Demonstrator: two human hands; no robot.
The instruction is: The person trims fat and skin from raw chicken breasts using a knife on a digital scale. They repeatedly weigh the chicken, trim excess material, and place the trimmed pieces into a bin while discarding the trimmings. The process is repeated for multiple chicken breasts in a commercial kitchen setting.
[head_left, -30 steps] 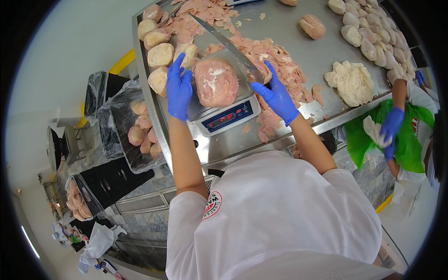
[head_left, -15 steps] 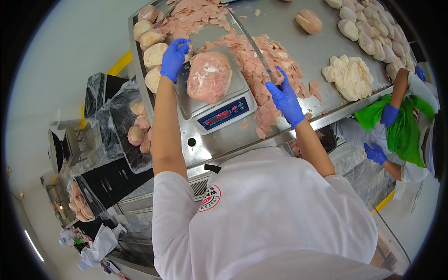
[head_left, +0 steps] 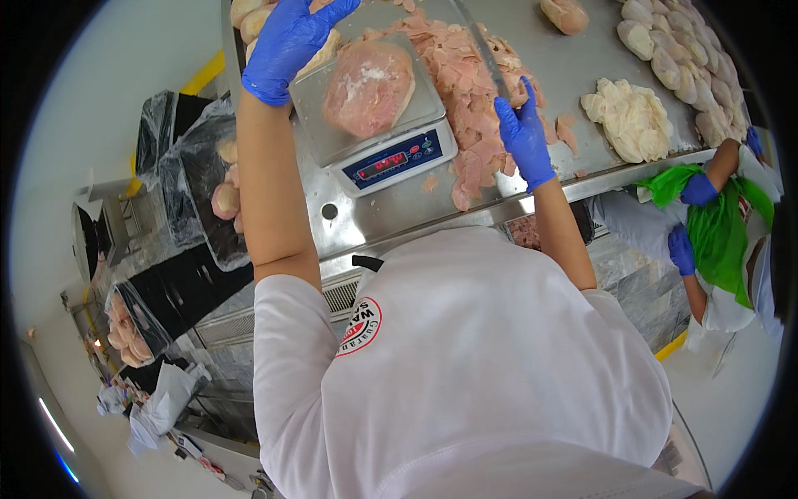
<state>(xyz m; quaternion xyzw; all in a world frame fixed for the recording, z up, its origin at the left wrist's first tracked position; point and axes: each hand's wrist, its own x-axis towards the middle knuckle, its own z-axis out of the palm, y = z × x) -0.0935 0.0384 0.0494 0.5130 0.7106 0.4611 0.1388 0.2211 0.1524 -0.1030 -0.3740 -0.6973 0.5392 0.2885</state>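
A pink lump of meat in clear wrap [head_left: 370, 87] lies on the pan of a steel scale [head_left: 391, 162] with a red display. My left hand [head_left: 291, 41], in a blue glove, reaches past the scale's far left corner and lies with fingers spread on pale round lumps [head_left: 249, 17]. My right hand [head_left: 524, 133], also gloved, grips the handle of a long knife [head_left: 482, 50] whose blade points away over a heap of pink meat slices [head_left: 461, 91] to the right of the scale.
The steel table [head_left: 582, 75] also carries a pale shredded pile [head_left: 632, 116] and rows of pale lumps [head_left: 665, 41]. At right a co-worker's gloved hands [head_left: 698, 191] handle a green bag [head_left: 715, 233]. Black plastic-lined bins [head_left: 208, 191] with lumps stand at left.
My left hand left the side of the scale and reached farther out to the pale lumps. My right hand with the knife drew back slightly toward the table's near edge.
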